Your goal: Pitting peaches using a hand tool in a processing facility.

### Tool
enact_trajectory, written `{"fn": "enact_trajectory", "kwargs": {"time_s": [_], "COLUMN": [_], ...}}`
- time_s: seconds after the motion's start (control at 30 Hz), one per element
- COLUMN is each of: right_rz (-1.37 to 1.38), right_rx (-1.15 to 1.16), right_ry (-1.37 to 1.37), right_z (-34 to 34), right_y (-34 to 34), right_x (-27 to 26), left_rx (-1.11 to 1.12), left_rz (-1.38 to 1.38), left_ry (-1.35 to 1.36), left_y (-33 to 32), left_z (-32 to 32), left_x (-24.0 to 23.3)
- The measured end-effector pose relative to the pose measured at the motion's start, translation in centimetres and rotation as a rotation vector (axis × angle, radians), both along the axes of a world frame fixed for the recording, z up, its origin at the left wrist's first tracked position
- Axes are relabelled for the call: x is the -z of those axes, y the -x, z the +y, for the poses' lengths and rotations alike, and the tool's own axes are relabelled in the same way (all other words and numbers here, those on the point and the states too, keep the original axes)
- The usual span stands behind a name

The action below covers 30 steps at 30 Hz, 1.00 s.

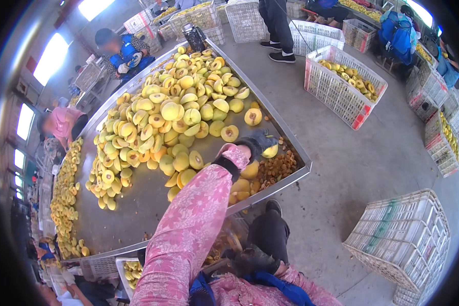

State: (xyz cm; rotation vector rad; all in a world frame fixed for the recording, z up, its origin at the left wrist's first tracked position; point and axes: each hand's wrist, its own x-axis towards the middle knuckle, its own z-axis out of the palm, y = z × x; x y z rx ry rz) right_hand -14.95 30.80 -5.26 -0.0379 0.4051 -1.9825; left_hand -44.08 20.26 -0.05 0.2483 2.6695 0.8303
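My left hand [261, 144], in a dark grey glove, reaches across the metal table [137, 208] to its near right corner. Its fingers close on a yellow-green peach half [270, 151]. Just below that hand lies a heap of brown fruit pits [279, 168], with a few peach halves [241, 186] beside it. A large pile of halved peaches [168, 111] covers the table's middle and far part. Low before my body is my right hand [255, 261], also in a dark glove; it is blurred, and whether it holds anything cannot be made out.
A raised metal rim [269, 197] edges the table. A dark flask [193, 36] stands at the far corner. On the floor to the right are a crate of peach halves [346, 82] and a white plastic crate [399, 237]. Two people [128, 53] work along the table's far left side.
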Motion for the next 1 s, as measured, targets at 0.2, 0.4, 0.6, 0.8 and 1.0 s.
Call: {"fn": "enact_trajectory", "kwargs": {"time_s": [0.2, 0.4, 0.6, 0.8, 1.0], "right_rz": [0.016, 0.143, 0.197, 0.030, 0.570], "right_rx": [0.014, 0.032, 0.076, 0.014, 0.058], "right_ry": [0.160, -0.029, -0.111, 0.074, -0.347], "right_z": [-0.7, -1.1, -0.5, -0.8, 0.1], "right_y": [-0.7, -0.9, 0.3, -0.3, 0.1], "right_x": [2.2, 1.7, -0.8, -0.2, -1.4], "left_rx": [-0.052, 0.236, 0.246, 0.270, 0.042], "left_rz": [0.432, 0.682, 0.550, 0.360, -0.127], "left_ry": [0.187, 0.047, 0.172, 0.296, 0.722], "left_y": [4.8, 9.5, 5.2, -7.0, -13.8], "left_z": [-4.8, -6.4, -10.4, -15.4, -21.4], "left_x": [-0.2, 4.5, 3.2, -0.5, -6.1]}}
